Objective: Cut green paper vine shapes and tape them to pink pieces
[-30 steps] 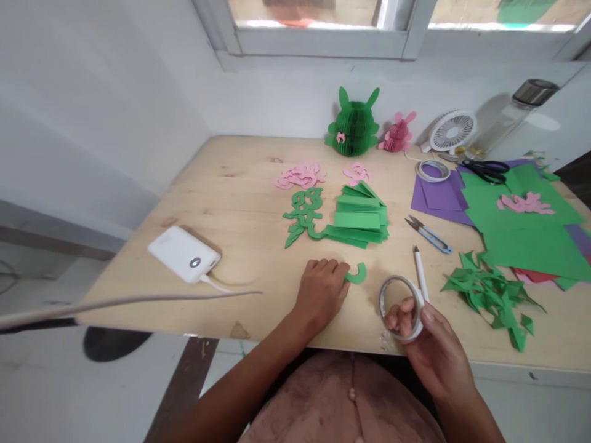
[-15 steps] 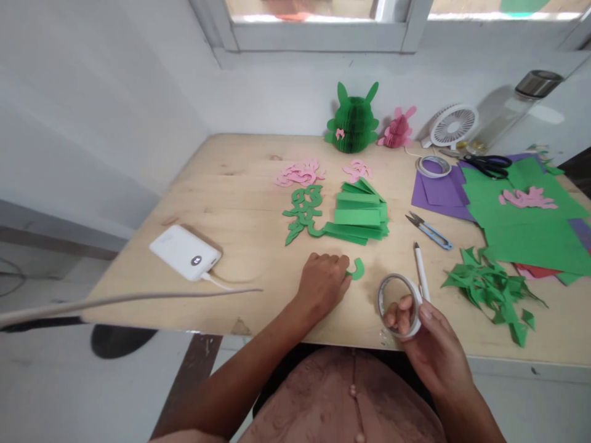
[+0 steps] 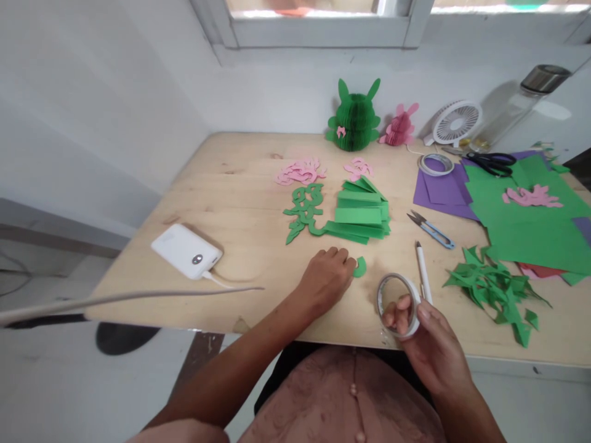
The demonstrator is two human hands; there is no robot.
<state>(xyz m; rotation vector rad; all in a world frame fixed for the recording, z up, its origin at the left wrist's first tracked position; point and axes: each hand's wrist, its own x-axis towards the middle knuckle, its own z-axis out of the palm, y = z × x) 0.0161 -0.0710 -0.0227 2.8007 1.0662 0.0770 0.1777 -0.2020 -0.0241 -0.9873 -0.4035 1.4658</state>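
Note:
My left hand (image 3: 327, 280) rests on the table with its fingers curled down. Its fingertips are at the left end of a small curved green paper cutout (image 3: 361, 267) lying flat, partly hidden by the hand. In my right hand (image 3: 434, 351) is a roll of white tape (image 3: 417, 320), held upright at the table's front edge with fingers through its ring and the thumb outside. A white pen (image 3: 423, 274) lies just beyond the roll. Farther back are curly green cutouts (image 3: 305, 209) and a stack of folded green paper strips (image 3: 357, 215).
Thread snips (image 3: 431, 229), green scraps (image 3: 498, 289) and green sheets (image 3: 545, 234) lie on the right. Pink cutouts (image 3: 302, 171) are farther back. Green and pink paper figures (image 3: 354, 126), a fan (image 3: 457, 123) and a bottle (image 3: 521, 107) stand by the wall. A power bank (image 3: 186, 251) sits left.
My left hand has shifted slightly right, and its fingers now cover more of the curved green cutout. The right hand keeps holding the tape roll in nearly the same place.

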